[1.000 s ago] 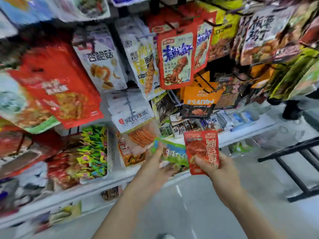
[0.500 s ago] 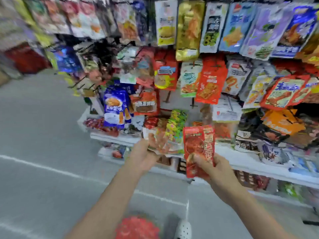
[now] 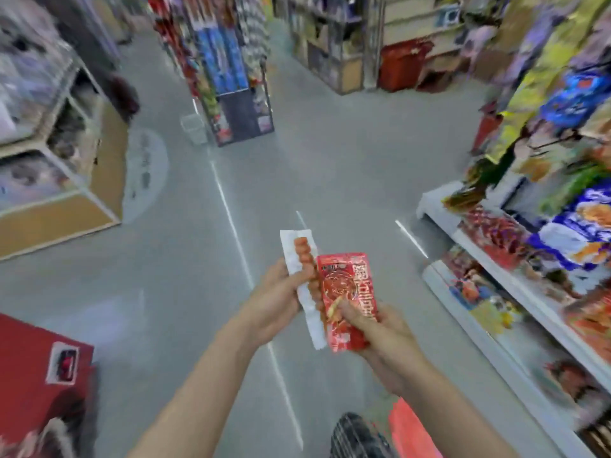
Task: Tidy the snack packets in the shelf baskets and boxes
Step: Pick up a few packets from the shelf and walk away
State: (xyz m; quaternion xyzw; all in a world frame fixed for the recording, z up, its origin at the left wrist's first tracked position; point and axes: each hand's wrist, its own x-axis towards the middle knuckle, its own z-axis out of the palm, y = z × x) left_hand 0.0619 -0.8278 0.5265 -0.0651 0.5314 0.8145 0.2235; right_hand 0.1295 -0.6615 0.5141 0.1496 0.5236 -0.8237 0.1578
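My right hand grips a red snack packet by its lower half and holds it upright over the aisle floor. My left hand grips a long white packet with an orange-red sausage picture, just left of the red one and partly behind it. The two packets touch or overlap at their edges. The snack shelf with hanging bags and packed boxes runs along the right side, an arm's length away from both hands.
Grey aisle floor stretches ahead. A wooden-sided display rack stands at left, a tall product stand in the middle distance, a red box at lower left. A small white basket sits on the floor.
My view has swung left, from facing the snack shelf to looking down the aisle. My left hand came away from the shelf holding the white sausage packet. The right hand kept the red packet.
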